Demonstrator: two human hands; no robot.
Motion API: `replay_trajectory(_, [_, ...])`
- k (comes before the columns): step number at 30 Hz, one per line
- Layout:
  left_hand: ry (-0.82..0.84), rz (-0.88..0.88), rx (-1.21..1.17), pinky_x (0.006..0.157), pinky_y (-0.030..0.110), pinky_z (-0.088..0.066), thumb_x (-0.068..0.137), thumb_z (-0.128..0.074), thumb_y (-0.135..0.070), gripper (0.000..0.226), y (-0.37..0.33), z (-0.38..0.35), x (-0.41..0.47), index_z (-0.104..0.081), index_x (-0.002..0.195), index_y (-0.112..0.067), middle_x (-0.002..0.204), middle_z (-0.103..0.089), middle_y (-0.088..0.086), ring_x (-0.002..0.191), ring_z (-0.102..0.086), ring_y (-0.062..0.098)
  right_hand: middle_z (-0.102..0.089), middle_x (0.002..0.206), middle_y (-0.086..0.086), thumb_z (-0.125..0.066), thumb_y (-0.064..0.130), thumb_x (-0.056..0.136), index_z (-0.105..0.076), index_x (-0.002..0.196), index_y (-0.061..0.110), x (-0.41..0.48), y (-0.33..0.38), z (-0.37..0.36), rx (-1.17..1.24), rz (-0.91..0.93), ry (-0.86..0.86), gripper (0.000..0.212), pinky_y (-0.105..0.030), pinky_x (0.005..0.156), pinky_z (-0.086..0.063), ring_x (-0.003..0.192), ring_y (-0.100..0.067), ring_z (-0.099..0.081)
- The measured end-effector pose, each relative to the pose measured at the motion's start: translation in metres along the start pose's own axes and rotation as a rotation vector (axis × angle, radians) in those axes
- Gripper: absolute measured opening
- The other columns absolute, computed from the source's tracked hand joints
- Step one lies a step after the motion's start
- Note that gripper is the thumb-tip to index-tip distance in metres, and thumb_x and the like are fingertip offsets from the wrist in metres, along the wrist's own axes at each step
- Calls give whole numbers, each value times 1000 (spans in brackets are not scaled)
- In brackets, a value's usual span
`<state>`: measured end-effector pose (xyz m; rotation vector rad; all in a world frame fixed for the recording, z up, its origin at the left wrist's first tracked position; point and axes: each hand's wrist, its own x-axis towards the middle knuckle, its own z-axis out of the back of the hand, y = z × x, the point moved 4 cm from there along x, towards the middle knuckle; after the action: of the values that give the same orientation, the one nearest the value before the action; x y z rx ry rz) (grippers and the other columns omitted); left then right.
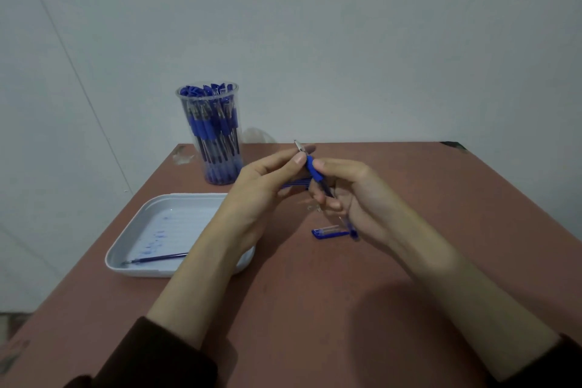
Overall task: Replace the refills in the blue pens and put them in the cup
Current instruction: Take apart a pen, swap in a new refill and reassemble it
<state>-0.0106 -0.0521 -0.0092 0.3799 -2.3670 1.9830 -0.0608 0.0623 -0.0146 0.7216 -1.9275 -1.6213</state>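
My right hand (349, 189) grips a blue pen (315, 172) by its barrel and rubber grip, tip pointing up and away. My left hand (267, 181) pinches the pen's metal tip end (298, 145) between thumb and forefinger. A clear plastic cup (209, 132) packed with several blue pens stands at the table's far left. A blue pen cap (329, 232) lies on the table below my right hand. Blue refills (296, 183) lie partly hidden behind my hands. One used refill (157, 258) lies in the white tray (126, 249).
The white tray, stained with blue ink spots, sits at the left of the reddish-brown table (315, 293). The table's left edge runs close beside the tray, and a pale wall stands behind the far edge.
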Motion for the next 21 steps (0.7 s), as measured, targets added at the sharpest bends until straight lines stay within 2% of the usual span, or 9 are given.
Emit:
replay_trajectory(2, [7,8,-90,74,18,-53,89,-52,-15,21,-2,-2,0,-66,102,-8,83,-69,3,85,-67,9,-47,53,-3,-44,19,94,-60,97,2,0,-2,-1,79,-40,38,24,-22,43,-16,40,-8,-27])
replay_trajectory(4, [-19,-2,-137,74,16,-53,89,-51,-14,19,-2,-2,2,-65,101,-8,72,-64,-1,83,-66,5,-44,52,-3,-41,20,94,-62,94,1,1,-3,-2,142,-68,80,28,-19,40,-16,38,-6,-25])
replay_trajectory(6, [-51,-13,-142,70,15,-51,88,-53,-14,18,-2,-1,4,-66,99,-9,63,-55,-1,73,-59,8,-44,52,-3,-41,20,95,-63,91,2,1,-4,-4,141,-57,85,28,-18,39,-17,38,-6,-24])
replay_trajectory(9, [-111,-24,-153,73,18,-49,75,-63,-21,18,0,4,5,-73,86,-11,76,-54,12,77,-44,23,-47,55,-3,-51,18,92,-62,89,2,3,-4,-2,50,17,28,20,-17,40,-18,40,-6,-27])
replay_trajectory(13, [-176,-48,-138,85,24,-50,68,-69,-22,24,1,11,5,-69,85,-5,78,-67,6,81,-63,14,-48,58,-1,-59,13,92,-72,97,7,2,-1,0,-114,138,-56,15,-17,43,-23,46,-7,-31])
replay_trajectory(16, [-140,-46,-171,71,25,-54,71,-67,-21,23,1,8,5,-60,87,-6,79,-68,6,70,-65,16,-52,58,-1,-61,13,91,-72,97,9,2,-2,-1,-173,182,-99,13,-16,43,-28,46,-7,-35])
replay_trajectory(17, [-120,-44,-213,69,25,-55,73,-65,-20,24,0,6,5,-57,92,-7,85,-71,6,72,-67,16,-52,59,-1,-62,13,91,-72,96,10,2,-3,0,-177,179,-112,12,-18,44,-26,46,-7,-35])
replay_trajectory(19, [-90,-34,-271,81,25,-55,77,-62,-19,32,-1,4,6,-54,107,-12,105,-71,7,91,-68,15,-53,58,0,-62,15,91,-72,92,14,4,-5,2,-175,159,-166,11,-27,48,-20,47,-8,-34])
replay_trajectory(21, [-90,-30,-287,86,24,-53,78,-60,-19,39,-2,5,6,-53,116,-15,109,-70,6,103,-66,13,-53,57,2,-62,16,91,-73,87,18,5,-4,9,-151,149,-241,12,-31,52,-15,48,-10,-32])
